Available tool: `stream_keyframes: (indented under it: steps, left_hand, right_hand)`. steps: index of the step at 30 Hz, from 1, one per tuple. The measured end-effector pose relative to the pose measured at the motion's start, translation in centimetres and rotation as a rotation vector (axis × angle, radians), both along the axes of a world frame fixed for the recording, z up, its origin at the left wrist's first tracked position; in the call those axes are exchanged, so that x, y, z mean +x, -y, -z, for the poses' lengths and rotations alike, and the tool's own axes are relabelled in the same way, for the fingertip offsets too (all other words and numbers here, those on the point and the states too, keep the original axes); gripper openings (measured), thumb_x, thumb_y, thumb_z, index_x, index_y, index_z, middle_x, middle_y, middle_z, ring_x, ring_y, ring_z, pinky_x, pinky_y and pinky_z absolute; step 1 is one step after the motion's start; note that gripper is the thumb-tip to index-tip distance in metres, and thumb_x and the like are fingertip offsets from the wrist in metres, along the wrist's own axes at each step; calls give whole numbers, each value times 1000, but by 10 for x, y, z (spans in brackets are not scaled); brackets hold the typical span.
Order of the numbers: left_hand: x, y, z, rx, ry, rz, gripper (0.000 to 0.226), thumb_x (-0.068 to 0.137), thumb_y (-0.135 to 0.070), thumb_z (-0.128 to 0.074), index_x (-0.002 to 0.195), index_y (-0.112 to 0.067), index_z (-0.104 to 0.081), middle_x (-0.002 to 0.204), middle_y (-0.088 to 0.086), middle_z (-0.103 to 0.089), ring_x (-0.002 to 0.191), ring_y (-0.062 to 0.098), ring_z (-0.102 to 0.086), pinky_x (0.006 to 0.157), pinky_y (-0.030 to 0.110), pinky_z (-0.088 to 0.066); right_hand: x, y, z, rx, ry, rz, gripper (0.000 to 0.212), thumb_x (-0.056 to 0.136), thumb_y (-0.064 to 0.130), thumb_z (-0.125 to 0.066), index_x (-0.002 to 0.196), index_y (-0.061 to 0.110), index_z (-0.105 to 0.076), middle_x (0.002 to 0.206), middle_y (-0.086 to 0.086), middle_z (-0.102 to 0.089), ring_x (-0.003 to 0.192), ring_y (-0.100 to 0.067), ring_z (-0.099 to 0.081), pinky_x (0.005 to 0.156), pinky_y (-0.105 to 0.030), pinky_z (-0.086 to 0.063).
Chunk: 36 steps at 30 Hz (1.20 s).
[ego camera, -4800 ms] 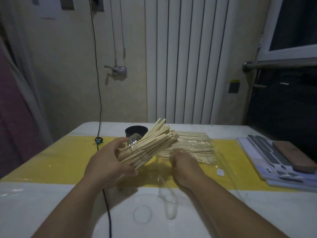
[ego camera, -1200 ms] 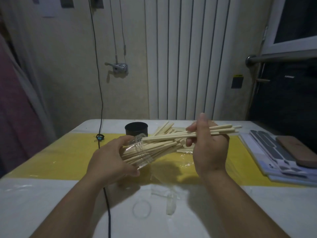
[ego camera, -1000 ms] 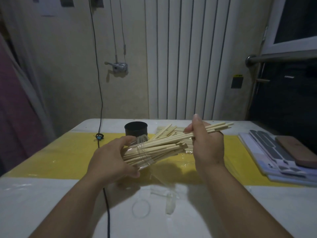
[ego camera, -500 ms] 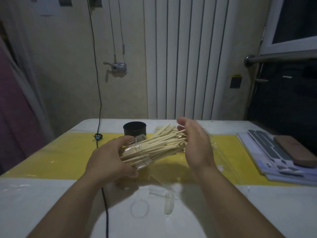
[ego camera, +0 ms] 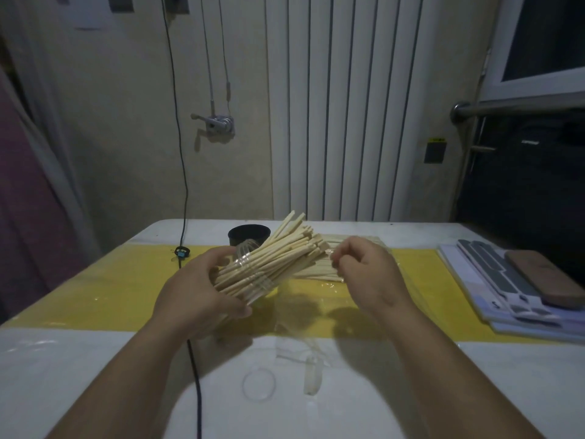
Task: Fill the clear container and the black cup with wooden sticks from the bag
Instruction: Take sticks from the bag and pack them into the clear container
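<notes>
Hands: left hand (ego camera: 196,296) grips tilted clear container (ego camera: 250,277) over mid-table (ego camera: 95,375) | wooden sticks (ego camera: 278,255) fill it, ends fanning toward far edge | right hand (ego camera: 364,274) curled over bag (ego camera: 319,270), hold cannot be told | black cup (ego camera: 249,237) near far edge, behind the sticks.

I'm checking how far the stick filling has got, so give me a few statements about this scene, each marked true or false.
1. The left hand grips the clear container, tilted and packed with wooden sticks. True.
2. Sticks poke out of the black cup. False: none show above its rim.
3. Loose sticks lie in the bag on the table. True.
4. The right hand carries a bundle of sticks. False: no bundle shows in it, and its fingers curl over the bag.
</notes>
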<state>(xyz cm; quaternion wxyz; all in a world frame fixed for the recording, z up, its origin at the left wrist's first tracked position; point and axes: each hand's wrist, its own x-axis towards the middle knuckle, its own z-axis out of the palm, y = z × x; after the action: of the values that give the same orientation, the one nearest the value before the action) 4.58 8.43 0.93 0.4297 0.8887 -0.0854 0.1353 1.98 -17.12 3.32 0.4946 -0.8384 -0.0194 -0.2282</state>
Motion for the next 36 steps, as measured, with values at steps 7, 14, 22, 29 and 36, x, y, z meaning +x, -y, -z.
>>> stream_keyframes:
  steps: [7, 14, 22, 29, 36]
  left_hand:
    - [0, 0, -1, -33, -20, -8, 88, 30, -35, -86, 108, -61, -53, 107, -23, -63, 87, 1, -64, 76, 36, -54]
    - [2, -1, -1, -75, -48, -25, 85, 27, -38, -86, 101, -66, -53, 107, -23, -64, 86, -1, -66, 82, 39, -56]
    - [1, -2, -3, -121, -61, -26, 100, 30, -36, -85, 124, -47, -55, 108, -24, -62, 87, 0, -65, 81, 38, -54]
    - [0, -2, -4, -109, -65, -21, 105, 27, -41, -84, 127, -45, -54, 112, -22, -62, 89, 3, -66, 81, 40, -55]
    - [1, -2, -3, -112, -77, -20, 105, 27, -40, -85, 127, -45, -53, 113, -20, -62, 89, 3, -66, 82, 41, -56]
  right_hand:
    - [5, 1, 9, -301, -230, -34, 21, 76, 12, -47, 62, 15, -62, 66, 3, -69, 69, -22, -65, 64, -40, -56]
    - [19, -8, 44, -753, -505, -242, 46, 99, 27, -45, 144, 24, -46, 157, -1, -32, 145, -20, -31, 116, -34, -28]
    - [46, -17, 62, -896, -471, -64, 66, 100, 28, -37, 159, 19, -8, 166, -3, -5, 153, -21, -4, 123, -40, -7]
    - [80, -32, 51, -1028, -430, 89, 48, 82, 30, -72, 127, 26, -53, 134, -2, -54, 126, -27, -49, 105, -39, -37]
    - [108, -33, 44, -1172, -499, 144, 44, 83, 26, -72, 125, 22, -60, 133, -6, -52, 124, -31, -48, 103, -45, -41]
